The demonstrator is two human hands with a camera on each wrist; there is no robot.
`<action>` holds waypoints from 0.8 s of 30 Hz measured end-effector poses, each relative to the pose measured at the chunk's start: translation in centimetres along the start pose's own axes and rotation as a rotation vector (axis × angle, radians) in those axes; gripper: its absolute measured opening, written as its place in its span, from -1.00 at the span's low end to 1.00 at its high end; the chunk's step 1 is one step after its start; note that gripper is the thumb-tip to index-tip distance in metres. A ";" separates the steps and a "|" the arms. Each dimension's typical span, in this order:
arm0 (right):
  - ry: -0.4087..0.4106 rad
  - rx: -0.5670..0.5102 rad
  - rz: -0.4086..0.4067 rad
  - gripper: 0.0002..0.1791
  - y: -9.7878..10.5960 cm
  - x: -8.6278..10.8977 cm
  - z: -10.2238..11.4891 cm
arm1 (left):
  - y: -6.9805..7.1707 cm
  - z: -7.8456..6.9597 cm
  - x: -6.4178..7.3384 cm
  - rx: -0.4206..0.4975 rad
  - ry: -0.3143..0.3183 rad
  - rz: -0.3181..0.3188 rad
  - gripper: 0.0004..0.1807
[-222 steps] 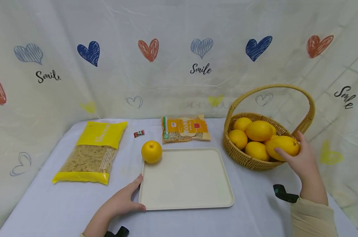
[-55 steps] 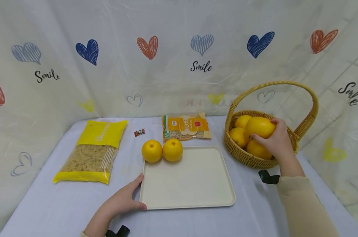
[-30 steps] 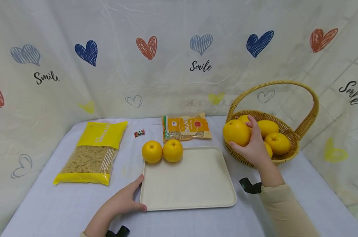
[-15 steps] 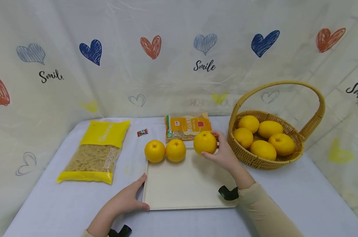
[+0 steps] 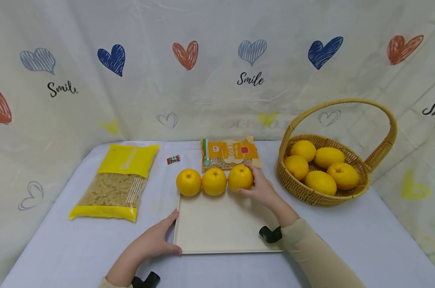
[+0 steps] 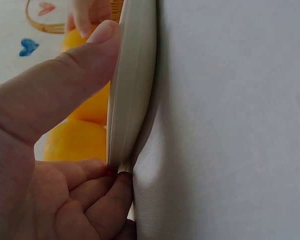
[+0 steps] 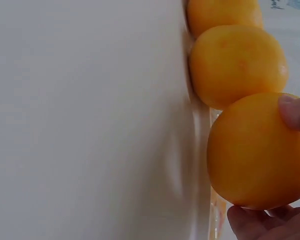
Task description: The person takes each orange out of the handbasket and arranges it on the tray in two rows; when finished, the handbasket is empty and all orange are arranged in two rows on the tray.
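Observation:
My right hand grips a round orange at the far edge of the cream tray. Thumb and fingers lie around its right side; in the right wrist view this orange overlaps the tray's rim and the neighbouring fruit. To its left, a middle orange and a left orange sit in a row along the far rim. At the near left corner, my left hand holds the tray, thumb on the front rim and fingers curled at the left side.
A wicker basket with a tall handle and several yellow-orange fruits stands at right. Behind the tray lies an orange-printed food packet, with a small wrapped candy beside it. A big yellow bag lies at left.
My right hand has taken an orange from the basket, carried it left over the tray and lowered it beside the two others. The left hand stays at the tray's corner.

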State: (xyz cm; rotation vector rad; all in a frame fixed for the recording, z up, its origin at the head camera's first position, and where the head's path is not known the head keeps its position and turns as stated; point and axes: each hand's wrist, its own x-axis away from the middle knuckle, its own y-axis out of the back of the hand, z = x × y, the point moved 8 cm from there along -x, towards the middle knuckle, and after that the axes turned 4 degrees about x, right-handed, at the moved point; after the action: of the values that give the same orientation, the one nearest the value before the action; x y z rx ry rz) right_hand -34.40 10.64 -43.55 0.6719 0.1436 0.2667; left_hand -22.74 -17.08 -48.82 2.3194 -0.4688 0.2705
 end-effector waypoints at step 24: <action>-0.023 0.004 0.061 -0.01 -0.8 -0.2 -0.9 | 0.1 -0.1 0.1 0.002 0.007 -0.005 0.23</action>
State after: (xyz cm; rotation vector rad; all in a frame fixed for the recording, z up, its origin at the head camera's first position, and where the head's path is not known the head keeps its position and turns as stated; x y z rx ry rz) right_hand -34.63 10.56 -44.73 0.6835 0.1014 0.3168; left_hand -22.64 -17.06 -48.65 2.3203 -0.4592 0.2769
